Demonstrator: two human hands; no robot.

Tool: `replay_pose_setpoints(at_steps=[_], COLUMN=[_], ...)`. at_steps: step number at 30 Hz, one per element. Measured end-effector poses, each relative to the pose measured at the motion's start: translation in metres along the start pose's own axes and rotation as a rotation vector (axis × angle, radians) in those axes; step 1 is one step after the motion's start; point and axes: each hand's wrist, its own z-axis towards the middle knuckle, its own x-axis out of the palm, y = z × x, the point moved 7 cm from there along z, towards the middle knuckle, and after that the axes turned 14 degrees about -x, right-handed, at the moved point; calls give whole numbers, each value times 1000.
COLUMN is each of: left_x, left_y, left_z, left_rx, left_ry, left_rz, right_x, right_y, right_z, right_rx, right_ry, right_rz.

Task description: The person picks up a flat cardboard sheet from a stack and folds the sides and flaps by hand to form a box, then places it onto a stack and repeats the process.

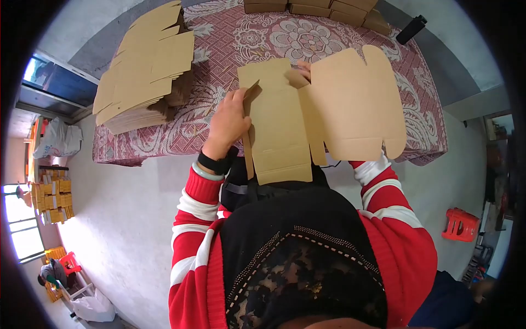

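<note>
A partly folded brown cardboard box (280, 123) lies at the table's near edge, its long base flat and its side walls bent up. My left hand (229, 118) is closed on the left wall, fingers at the small corner flap (252, 89). To the right, the wide lid panel (359, 104) stands out from the box and covers most of my right hand (303, 69). Only some of that hand's fingers show, closed at the far right corner flap (296, 79); its wrist comes in beneath the lid panel.
A tall stack of flat cardboard blanks (148, 71) rests on the patterned tablecloth (213, 33) at the left. Folded boxes (312, 10) line the far edge. A black bottle (411, 29) lies at the far right. A red stool (461, 224) stands on the floor at right.
</note>
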Motion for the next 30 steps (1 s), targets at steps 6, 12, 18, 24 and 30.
replay_pose_setpoints(at_steps=[6, 12, 18, 24, 30], left_x=[0, 22, 14, 32, 11], left_y=[-1, 5, 6, 5, -17], left_z=[23, 56, 102, 125, 129], left_rx=[81, 145, 294, 271, 205], left_ry=[33, 168, 98, 545, 387], left_rz=[22, 93, 94, 34, 376], right_x=[-24, -28, -16, 3, 14], right_y=[-22, -20, -10, 9, 29], right_z=[17, 14, 5, -4, -22], right_rx=[215, 58, 37, -59, -190], right_ry=[248, 57, 12, 8, -19], right_rz=[-175, -173, -159, -150, -246])
